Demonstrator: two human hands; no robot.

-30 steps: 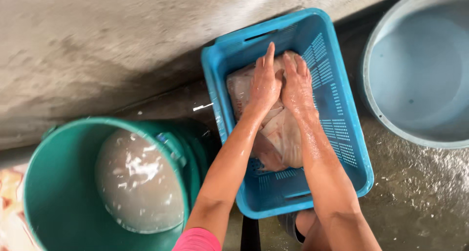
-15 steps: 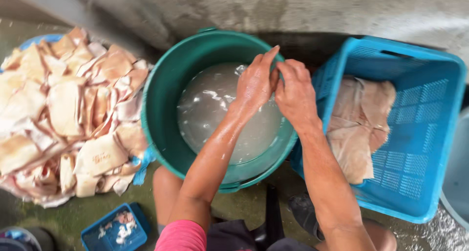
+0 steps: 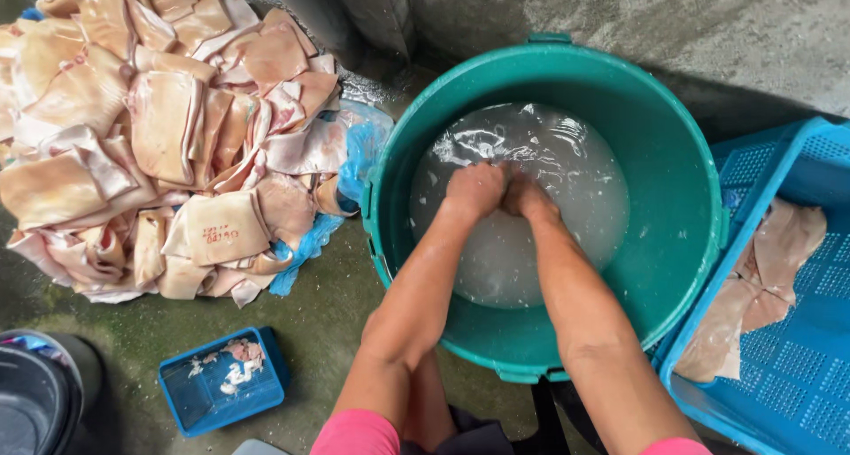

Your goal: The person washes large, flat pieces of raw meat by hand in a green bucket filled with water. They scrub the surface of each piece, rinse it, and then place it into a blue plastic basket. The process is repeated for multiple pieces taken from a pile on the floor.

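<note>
Both forearms reach fwd into the bucket [image 3: 682, 198]; left hand [image 3: 474, 189] & right hand [image 3: 529, 196] curled, knuckles touching, fingertips underwater.

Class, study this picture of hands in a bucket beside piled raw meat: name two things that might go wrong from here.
1. Both hands, left hand and right hand, are plunged in the cloudy water of the round green plastic bucket; water might slop onto the wet concrete floor, making it slippery.
2. The pile of pale raw meat slabs lies low on blue plastic sheeting; splashes or floor dirt may reach it.
</note>
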